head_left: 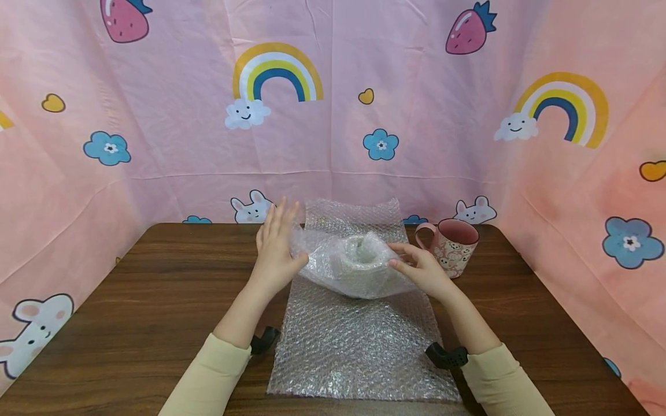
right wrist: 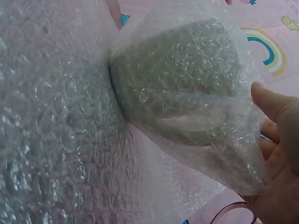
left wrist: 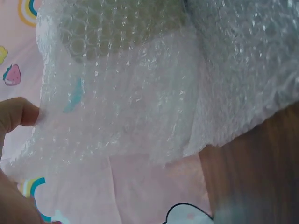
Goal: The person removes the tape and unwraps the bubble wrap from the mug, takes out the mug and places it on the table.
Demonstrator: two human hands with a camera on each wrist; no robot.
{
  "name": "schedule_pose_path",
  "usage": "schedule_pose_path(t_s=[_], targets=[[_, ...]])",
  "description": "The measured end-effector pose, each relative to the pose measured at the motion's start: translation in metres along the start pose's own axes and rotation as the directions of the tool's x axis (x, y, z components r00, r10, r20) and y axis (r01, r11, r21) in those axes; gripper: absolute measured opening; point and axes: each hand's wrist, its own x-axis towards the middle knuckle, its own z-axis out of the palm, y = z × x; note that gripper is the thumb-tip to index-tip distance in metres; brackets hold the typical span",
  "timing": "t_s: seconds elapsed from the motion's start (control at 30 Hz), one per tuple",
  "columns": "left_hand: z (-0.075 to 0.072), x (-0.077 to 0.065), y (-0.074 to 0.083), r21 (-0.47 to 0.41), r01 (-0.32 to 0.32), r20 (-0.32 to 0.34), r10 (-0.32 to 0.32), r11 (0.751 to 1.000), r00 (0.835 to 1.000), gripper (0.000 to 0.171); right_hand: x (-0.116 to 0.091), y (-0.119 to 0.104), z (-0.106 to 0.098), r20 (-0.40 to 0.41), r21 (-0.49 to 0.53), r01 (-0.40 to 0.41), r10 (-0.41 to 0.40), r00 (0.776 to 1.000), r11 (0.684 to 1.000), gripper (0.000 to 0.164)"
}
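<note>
A pale green mug (right wrist: 182, 65) stands in the middle of the sheet of bubble wrap (head_left: 359, 346), with part of the sheet drawn up around it. Its handle shows through the plastic in the right wrist view. My right hand (head_left: 424, 271) pinches the gathered wrap at the mug's right side, thumb (right wrist: 271, 100) in front and fingers behind. On the other side, my left hand (head_left: 278, 248) is raised with fingers straight and spread. Its thumb (left wrist: 21, 112) lies right at the edge of the lifted left flap (left wrist: 117, 102).
A pink mug (head_left: 454, 254) with a pale printed pattern stands just beyond my right hand, its handle towards the wrap. The long sheet runs from the back edge of the dark wooden table (head_left: 130, 323) towards me. Patterned pink cloth (head_left: 333, 144) hangs around the table.
</note>
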Motion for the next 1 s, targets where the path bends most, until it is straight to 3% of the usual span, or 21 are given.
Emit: schedule_pose_path(t_s=[0.1, 0.23, 0.4, 0.57, 0.73, 1.0], targets=[[-0.002, 0.0, 0.002, 0.133, -0.115, 0.029, 0.112, 0.984, 0.993, 0.086, 0.0, 0.0, 0.001, -0.006, -0.002, 0.002, -0.002, 1.0, 1.0, 0.044], [-0.003, 0.0, 0.004, 0.272, -0.217, 0.05, 0.211, 0.938, 0.976, 0.067, 0.0, -0.001, 0.001, -0.015, -0.014, 0.0, 0.0, 1.0, 1.0, 0.041], [-0.003, -0.001, 0.007, 0.39, -0.3, 0.088, 0.289, 0.871, 0.953, 0.062, -0.004, -0.02, 0.002, -0.021, -0.057, -0.01, 0.009, 1.0, 0.998, 0.038], [-0.001, -0.001, 0.012, 0.422, -0.364, 0.175, 0.32, 0.83, 0.931, 0.065, -0.009, -0.043, 0.0, -0.032, -0.07, -0.013, 0.011, 0.999, 0.997, 0.036], [0.001, -0.003, 0.012, 0.432, -0.378, 0.22, 0.311, 0.819, 0.925, 0.068, -0.009, -0.044, 0.001, -0.045, -0.068, -0.006, 0.003, 0.999, 0.998, 0.034], [0.001, -0.006, 0.013, 0.388, -0.304, 0.25, 0.218, 0.87, 0.943, 0.066, -0.009, -0.046, 0.001, -0.068, -0.076, -0.018, 0.012, 0.998, 0.997, 0.028]])
